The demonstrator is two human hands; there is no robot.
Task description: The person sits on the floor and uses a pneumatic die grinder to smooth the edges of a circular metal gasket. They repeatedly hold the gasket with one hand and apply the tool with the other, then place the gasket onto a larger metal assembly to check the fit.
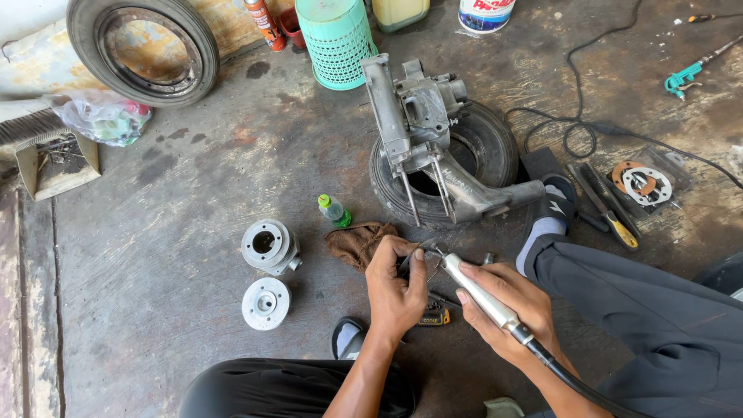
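My right hand (507, 310) grips a silver rotary tool handpiece (476, 290) on a black flexible shaft (588, 391). Its tip points up-left at a small metal part (429, 255) pinched in my left hand (395, 286). The part is mostly hidden by my fingers. A brown rag (356, 241) lies on the concrete just left of my left hand. I sit on the floor with legs in dark trousers on both sides.
A grey engine casing (422, 131) rests on a small black tyre (495, 147). A metal cylinder (268, 246) and round cylinder head (265, 303) lie left. Small bottle (333, 210), teal basket (337, 39), second tyre (143, 48), screwdrivers (611, 209), gaskets (641, 183) lie around.
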